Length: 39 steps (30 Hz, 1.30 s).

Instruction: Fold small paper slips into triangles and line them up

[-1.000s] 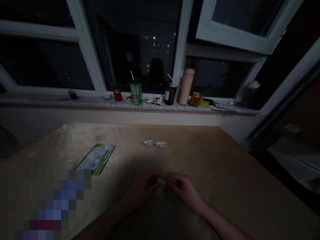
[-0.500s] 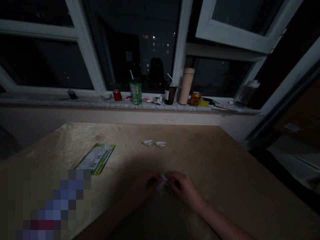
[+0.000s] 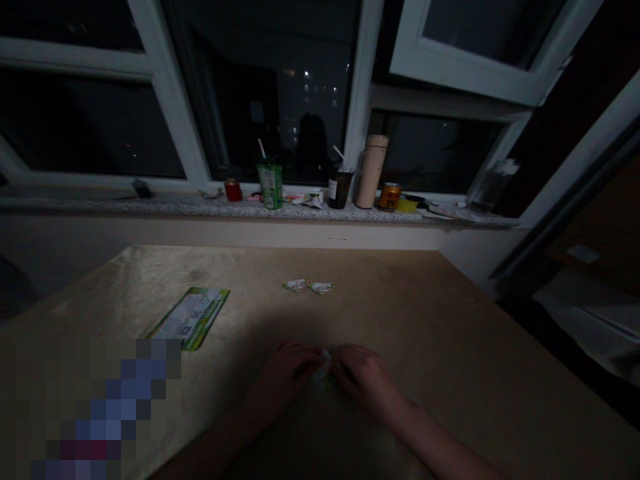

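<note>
Close together at the near middle of the table, my left hand (image 3: 291, 367) and my right hand (image 3: 365, 373) pinch a small white-and-green packet (image 3: 324, 377) between them. My fingers cover its sides, and the dim light blurs its details. Beyond my hands, two similar small packets (image 3: 295, 285) lie side by side on the table. A flat green-and-white printed pouch (image 3: 197, 320) rests to the left of my left hand, its near end cut off by a pixelated patch.
The wooden table (image 3: 425, 313) reaches to a wall below a window. On the stone sill (image 3: 195, 207) stand a green cup (image 3: 271, 183) with a straw, a dark cup (image 3: 340, 189), a pink flask (image 3: 371, 172), a gold can (image 3: 389, 197) and a red jar (image 3: 233, 191).
My hands have drawn slightly closer together, and my fingers now cover more of the packet. The other packets and the pouch lie where they were.
</note>
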Each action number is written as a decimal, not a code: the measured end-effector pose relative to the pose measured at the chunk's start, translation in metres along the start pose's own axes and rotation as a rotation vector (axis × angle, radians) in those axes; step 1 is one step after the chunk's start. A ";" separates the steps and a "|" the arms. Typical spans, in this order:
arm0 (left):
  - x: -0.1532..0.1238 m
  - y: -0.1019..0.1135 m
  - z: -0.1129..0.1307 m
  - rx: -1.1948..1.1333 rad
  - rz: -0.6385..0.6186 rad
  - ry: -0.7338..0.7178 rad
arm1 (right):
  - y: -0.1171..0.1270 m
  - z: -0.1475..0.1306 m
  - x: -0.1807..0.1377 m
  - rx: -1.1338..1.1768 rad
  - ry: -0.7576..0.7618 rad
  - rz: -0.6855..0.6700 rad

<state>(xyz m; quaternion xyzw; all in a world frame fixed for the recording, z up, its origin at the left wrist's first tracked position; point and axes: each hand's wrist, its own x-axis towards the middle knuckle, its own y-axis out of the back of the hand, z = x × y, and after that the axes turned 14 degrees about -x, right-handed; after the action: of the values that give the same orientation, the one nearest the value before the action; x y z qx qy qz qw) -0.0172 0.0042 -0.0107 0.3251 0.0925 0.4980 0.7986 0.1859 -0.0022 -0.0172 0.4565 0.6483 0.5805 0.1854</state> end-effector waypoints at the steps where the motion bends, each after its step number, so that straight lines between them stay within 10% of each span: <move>1: 0.000 0.000 0.000 0.010 -0.004 -0.005 | 0.000 0.000 0.000 -0.022 0.010 -0.014; 19: -0.002 0.003 0.004 0.161 -0.041 -0.029 | 0.002 0.019 0.000 -0.022 0.139 -0.073; 39: -0.001 0.007 -0.005 0.547 -0.283 -0.435 | 0.007 0.011 -0.002 -0.271 0.350 0.001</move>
<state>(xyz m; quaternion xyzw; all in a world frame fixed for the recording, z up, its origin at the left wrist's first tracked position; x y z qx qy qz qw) -0.0249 0.0076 -0.0109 0.6086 0.0943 0.2587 0.7442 0.1980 0.0022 -0.0137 0.3197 0.5863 0.7330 0.1294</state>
